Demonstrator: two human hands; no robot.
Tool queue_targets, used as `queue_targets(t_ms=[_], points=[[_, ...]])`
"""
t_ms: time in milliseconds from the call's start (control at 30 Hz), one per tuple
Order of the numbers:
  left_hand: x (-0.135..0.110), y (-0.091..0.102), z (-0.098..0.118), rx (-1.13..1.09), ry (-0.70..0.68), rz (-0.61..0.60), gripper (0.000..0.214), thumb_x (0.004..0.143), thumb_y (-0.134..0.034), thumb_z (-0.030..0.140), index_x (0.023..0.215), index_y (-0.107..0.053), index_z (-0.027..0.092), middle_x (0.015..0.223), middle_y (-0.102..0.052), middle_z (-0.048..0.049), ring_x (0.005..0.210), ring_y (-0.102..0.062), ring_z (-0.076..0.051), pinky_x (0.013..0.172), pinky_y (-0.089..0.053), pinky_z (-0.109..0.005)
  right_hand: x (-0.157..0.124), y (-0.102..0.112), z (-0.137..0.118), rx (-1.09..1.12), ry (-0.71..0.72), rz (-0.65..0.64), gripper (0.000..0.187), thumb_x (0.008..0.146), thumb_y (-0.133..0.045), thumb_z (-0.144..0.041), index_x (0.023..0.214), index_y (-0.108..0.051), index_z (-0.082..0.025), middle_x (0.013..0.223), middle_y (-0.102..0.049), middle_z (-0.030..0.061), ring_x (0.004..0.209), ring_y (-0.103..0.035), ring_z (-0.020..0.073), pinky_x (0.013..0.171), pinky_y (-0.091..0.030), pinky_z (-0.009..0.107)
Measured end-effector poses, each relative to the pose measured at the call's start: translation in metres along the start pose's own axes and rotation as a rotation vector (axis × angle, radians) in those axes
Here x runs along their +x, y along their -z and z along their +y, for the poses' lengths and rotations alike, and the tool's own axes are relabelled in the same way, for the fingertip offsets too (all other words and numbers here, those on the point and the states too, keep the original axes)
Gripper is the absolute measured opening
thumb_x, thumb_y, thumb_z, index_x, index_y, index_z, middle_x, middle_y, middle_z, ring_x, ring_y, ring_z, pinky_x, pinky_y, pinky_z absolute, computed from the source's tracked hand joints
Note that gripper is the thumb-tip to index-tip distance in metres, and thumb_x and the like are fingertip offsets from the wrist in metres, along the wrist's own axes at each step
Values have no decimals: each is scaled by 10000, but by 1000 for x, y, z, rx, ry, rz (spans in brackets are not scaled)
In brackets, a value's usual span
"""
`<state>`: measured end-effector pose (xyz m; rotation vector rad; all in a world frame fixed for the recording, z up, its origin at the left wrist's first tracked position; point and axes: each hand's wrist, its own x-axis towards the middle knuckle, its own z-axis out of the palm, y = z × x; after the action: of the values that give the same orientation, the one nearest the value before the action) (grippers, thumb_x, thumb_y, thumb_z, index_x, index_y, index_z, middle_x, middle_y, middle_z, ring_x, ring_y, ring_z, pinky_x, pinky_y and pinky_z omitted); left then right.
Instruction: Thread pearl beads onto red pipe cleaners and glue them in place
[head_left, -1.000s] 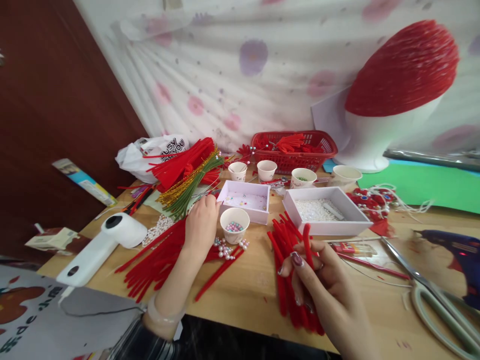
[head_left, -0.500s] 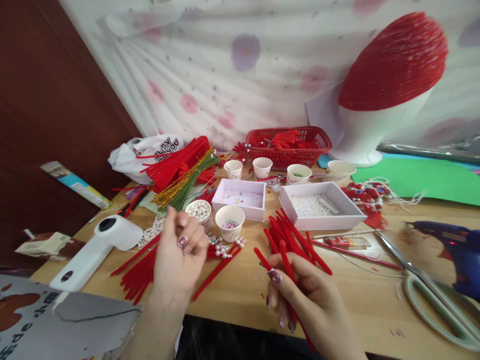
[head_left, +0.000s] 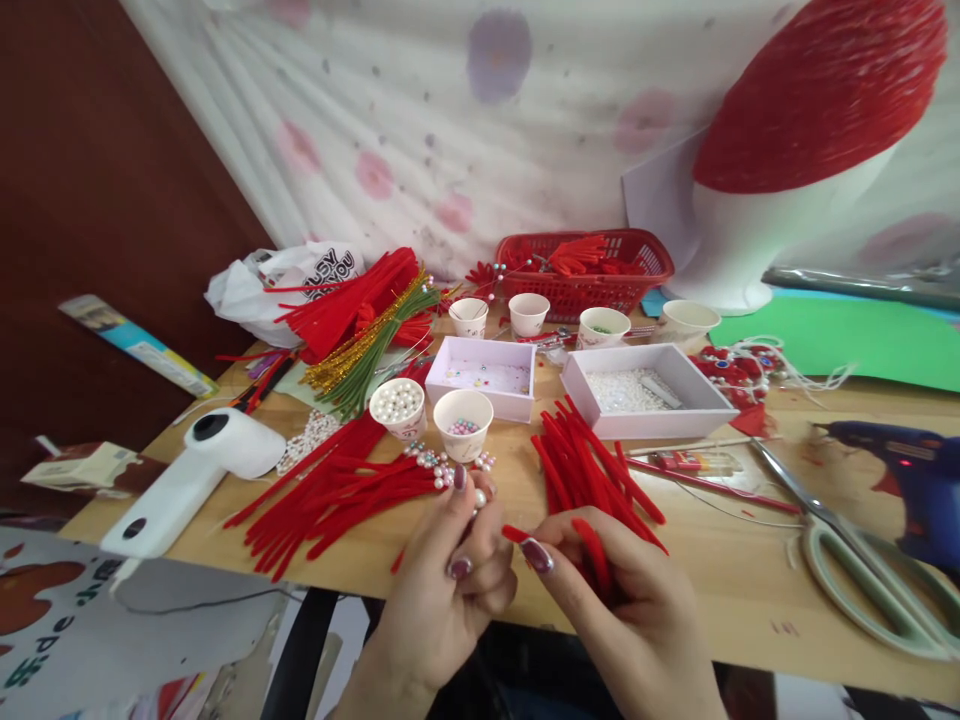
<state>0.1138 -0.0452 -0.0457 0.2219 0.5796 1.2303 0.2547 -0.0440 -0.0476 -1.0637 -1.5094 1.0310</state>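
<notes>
Near the table's front edge, my left hand point(head_left: 454, 575) is closed, with a white pearl bead point(head_left: 480, 497) showing between its thumb and fingers. My right hand point(head_left: 611, 590) pinches a bent red pipe cleaner point(head_left: 592, 550); one end pokes out past the thumb toward my left hand. A small gap separates the two hands. Just beyond them stand a paper cup of white pearls point(head_left: 400, 410) and a paper cup of coloured beads point(head_left: 463, 425). Loose red pipe cleaners lie in a left pile point(head_left: 337, 500) and a right pile point(head_left: 577, 465).
Behind the cups sit a bead-strewn box point(head_left: 484, 400), a box of white beads point(head_left: 649, 420) and a red basket point(head_left: 581, 290). Scissors point(head_left: 862, 560) and a blue glue gun point(head_left: 900, 470) lie at right. A white handheld device point(head_left: 191, 480) lies at left.
My left hand has moved right and down, close to my right hand, and a pearl bead now shows in it. My right hand still holds red pipe cleaner. The view has tilted slightly downward.
</notes>
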Motion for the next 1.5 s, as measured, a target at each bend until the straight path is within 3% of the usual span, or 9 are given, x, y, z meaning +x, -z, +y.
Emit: queue_targets(t_ms=[200, 300, 400, 533, 900, 1033, 1200, 1400, 1500], points=[[-2, 4, -9, 101, -70, -176, 348, 868, -647, 524, 782, -550, 201, 349, -198, 150, 333, -87, -41, 393, -240, -120, -2, 0, 2, -132, 245, 19, 75, 858, -660, -173, 828, -689, -236, 668, -715, -15, 516, -624, 116, 496, -500, 195], [-2, 5, -13, 117, -61, -181, 367, 860, -651, 533, 761, -583, 186, 343, -203, 147, 330, -93, -34, 392, -239, -126, -1, 1, 2, -125, 282, 9, 88, 857, -660, -153, 837, -676, -238, 659, -713, -21, 501, -622, 113, 488, -506, 187], [0, 5, -15, 178, -109, -107, 383, 832, -681, 540, 747, -603, 175, 355, -296, 126, 339, -158, -31, 392, -238, -134, -2, 1, 1, -112, 305, 7, 114, 852, -656, -127, 845, -674, -240, 658, -715, -22, 491, -615, 114, 472, -493, 185], [1, 7, -15, 292, -223, -7, 353, 822, -707, 510, 769, -616, 173, 396, -437, 91, 354, -222, -26, 396, -212, -140, -5, 0, 0, -111, 242, 74, 95, 842, -670, -150, 808, -689, -237, 642, -700, -24, 502, -607, 114, 494, -493, 190], [0, 7, -10, 350, -240, -12, 306, 791, -761, 453, 766, -660, 166, 444, -438, 85, 387, -265, -19, 430, -244, -148, -3, 1, 1, -104, 172, 1, 95, 870, -644, -180, 801, -684, -230, 660, -706, -20, 518, -612, 103, 506, -492, 184], [0, 11, -10, 449, -242, 38, 354, 773, -761, 500, 776, -672, 157, 462, -435, 73, 416, -324, -33, 426, -222, -152, -4, 2, -2, -140, 122, -1, 152, 887, -617, -242, 752, -684, -225, 613, -675, -1, 467, -547, 122, 516, -511, 221], [-3, 18, -12, 589, -315, 95, 347, 793, -742, 501, 795, -696, 157, 549, -503, 42, 478, -419, -41, 459, -296, -144, -4, 5, -2, -155, 182, 17, 122, 867, -636, -197, 754, -673, -221, 573, -621, -39, 420, -463, 89, 499, -475, 184], [-2, 17, -14, 631, -369, 30, 262, 794, -766, 431, 785, -736, 171, 640, -607, 3, 538, -490, -49, 506, -361, -143, -3, 5, -3, -117, 111, -103, 185, 917, -596, -217, 732, -601, -202, 579, -572, -52, 464, -472, 73, 439, -379, 164], [1, 18, -16, 534, -347, 77, 283, 767, -785, 447, 754, -736, 168, 599, -570, 18, 505, -456, -40, 480, -335, -138, -3, 4, 0, -54, 67, -157, 138, 963, -548, -260, 839, -588, -215, 633, -539, -51, 518, -472, 80, 469, -385, 165]])
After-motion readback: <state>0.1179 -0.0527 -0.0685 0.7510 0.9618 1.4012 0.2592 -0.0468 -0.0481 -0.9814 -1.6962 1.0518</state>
